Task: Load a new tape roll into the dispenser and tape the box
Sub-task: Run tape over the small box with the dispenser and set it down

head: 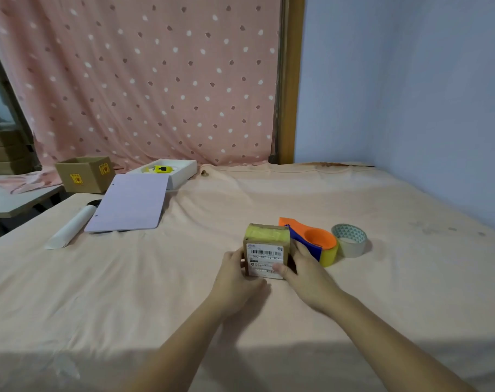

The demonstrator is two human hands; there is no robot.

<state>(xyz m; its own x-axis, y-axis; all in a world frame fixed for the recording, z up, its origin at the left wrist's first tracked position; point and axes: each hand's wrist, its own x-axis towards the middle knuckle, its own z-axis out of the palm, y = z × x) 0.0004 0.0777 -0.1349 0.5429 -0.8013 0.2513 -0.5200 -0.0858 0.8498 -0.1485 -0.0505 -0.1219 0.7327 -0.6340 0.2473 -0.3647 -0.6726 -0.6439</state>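
Note:
A small brown cardboard box (266, 250) with a white barcode label and yellowish tape over its top stands on the peach-covered table. My left hand (235, 274) grips its left side and my right hand (302, 267) grips its right side, thumb on the label. Just behind my right hand lies the orange and blue tape dispenser (315, 240) with a yellow tape roll (329, 254) in it. A clear tape roll (351, 240) with a patterned core lies to the dispenser's right, apart from both hands.
At the back left lie a lilac board (130, 206), a rolled white sheet (70, 227), an open white box (181, 172) holding a yellow object, and an open cardboard box (85, 174). A blue wall (410, 94) borders the right; a dotted pink curtain hangs behind.

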